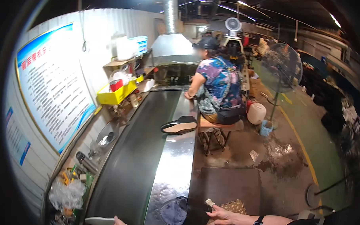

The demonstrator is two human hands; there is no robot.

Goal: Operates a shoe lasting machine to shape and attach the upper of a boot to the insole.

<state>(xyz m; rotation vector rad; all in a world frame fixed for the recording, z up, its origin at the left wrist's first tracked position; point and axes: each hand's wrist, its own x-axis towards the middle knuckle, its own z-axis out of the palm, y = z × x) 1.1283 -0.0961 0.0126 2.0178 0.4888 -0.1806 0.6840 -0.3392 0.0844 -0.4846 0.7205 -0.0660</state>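
Note:
At the lower edge, my left hand [121, 224] is only partly in view. Its fingers close on the end of a pale, flat shoe sole [99, 222] over the dark belt. My right hand [222, 217], with a dark watch on its wrist, is right of the metal strip. A short pale stick-like thing [210, 202] juts up from its fingers; its lower part is hidden. Between my hands, a dark fuzzy-lined shoe piece [174, 212] lies on the metal strip. Farther up, a black shoe [180, 126] rests on its side, its beige underside showing.
A dark conveyor belt [135, 138] runs away beside the shiny metal strip [174, 168] to a hooded machine [172, 46]. Ahead, a co-worker [222, 84] sits on a stool. A patterned cushion [235, 205] is beside my right hand. Cluttered shelf [85, 164] at left; standing fan [282, 66] at right.

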